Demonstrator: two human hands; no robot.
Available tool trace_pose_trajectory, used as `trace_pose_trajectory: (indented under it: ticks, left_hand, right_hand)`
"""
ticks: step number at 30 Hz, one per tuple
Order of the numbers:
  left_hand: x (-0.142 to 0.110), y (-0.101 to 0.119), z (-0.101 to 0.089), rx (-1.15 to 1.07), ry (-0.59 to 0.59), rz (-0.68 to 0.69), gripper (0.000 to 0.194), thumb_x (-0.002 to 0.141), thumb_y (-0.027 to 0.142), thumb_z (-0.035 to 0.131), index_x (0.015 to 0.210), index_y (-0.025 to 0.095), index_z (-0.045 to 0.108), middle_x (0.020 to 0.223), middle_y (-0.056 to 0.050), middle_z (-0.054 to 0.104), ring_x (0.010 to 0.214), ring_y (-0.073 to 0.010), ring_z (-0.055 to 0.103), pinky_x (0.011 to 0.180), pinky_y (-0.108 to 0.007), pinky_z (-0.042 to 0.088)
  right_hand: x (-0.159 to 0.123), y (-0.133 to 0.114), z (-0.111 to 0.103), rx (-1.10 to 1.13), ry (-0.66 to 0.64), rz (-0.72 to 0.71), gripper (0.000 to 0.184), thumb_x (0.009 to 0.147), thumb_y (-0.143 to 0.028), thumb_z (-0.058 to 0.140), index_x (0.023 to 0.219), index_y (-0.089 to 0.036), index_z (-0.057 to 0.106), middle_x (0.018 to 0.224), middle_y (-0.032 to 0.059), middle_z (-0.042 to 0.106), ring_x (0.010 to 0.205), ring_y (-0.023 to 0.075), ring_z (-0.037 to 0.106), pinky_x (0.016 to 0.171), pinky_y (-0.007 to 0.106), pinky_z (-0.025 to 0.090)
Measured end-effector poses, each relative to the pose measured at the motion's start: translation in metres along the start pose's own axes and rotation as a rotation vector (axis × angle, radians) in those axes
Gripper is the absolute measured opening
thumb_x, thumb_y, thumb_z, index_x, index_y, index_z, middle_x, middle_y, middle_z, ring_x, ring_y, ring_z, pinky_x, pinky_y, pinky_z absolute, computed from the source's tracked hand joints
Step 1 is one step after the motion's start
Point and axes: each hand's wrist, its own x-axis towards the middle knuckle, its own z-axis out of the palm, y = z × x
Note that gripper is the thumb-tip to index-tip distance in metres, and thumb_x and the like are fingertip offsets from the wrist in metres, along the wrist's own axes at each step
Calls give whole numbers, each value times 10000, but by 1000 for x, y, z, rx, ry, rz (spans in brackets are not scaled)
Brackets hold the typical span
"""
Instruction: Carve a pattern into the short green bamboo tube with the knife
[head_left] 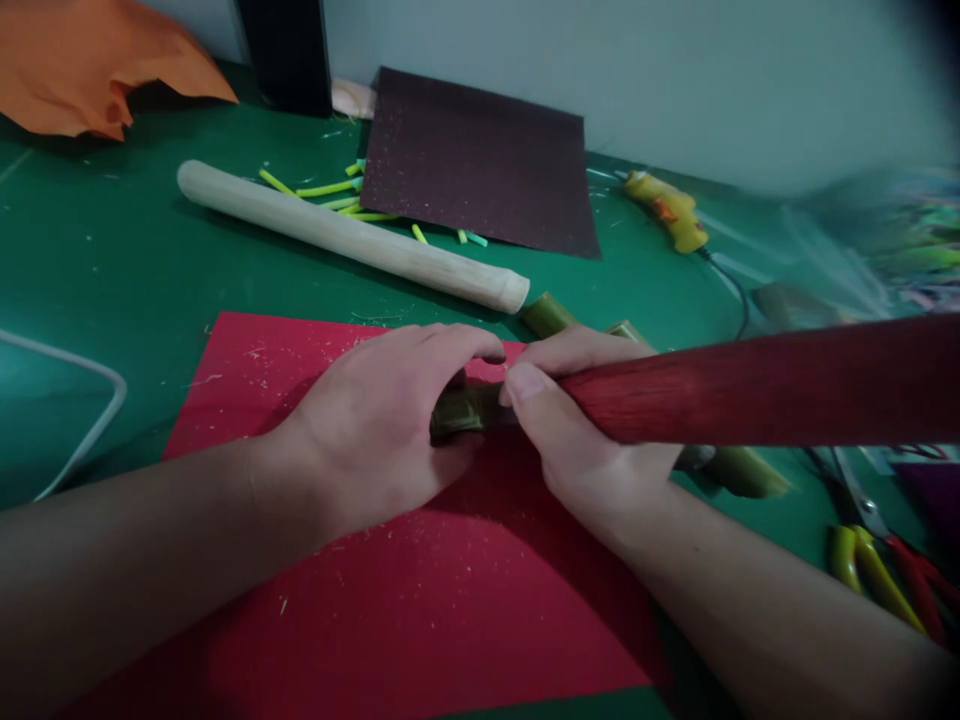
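Observation:
My left hand is wrapped round a short green bamboo piece, holding it low over a red sheet. Close against it, my right hand grips a tool with a thick red wooden handle. That handle runs out to the right edge of the view. The tool's working end is hidden by my right fingers near the bamboo, so its kind does not show. Pale shavings lie scattered over the red sheet.
Behind my hands lies a pale wooden stick, beside yellow-green strips and a dark brown sheet. A yellow glue gun rests at back right. Cut bamboo pieces and yellow-handled scissors sit to the right.

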Motion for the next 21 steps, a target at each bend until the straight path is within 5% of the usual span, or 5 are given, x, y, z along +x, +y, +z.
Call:
trace_pose_trajectory:
  ticks: [7,15,21]
  left_hand:
    - [-1,1,1,14,22,31,401,849,235,667,1248,243,624,1198,-32,722,1104,-259,665,931,-402,535]
    - [0,0,0,-11,2,-2,448,860,293,665,1301,260,593,1239,-40,717,1061,-249,682,916,-395,546]
    - [-1,0,1,9,21,21,390,848,242,669,1235,257,618,1222,-40,719,1116,-267,665,967,-423,537]
  right_hand:
    - [-5,3,5,69,127,34,175,830,-195,700,672,-265,674,619,-58,709,492,97,620,454,228,503]
    - [-1,1,0,17,-8,-39,221,804,-141,658,622,-265,637,585,-54,690,446,101,592,405,237,450]
    - [-5,4,3,19,118,26,171,844,-215,709,691,-283,675,617,-56,712,473,106,607,419,244,456]
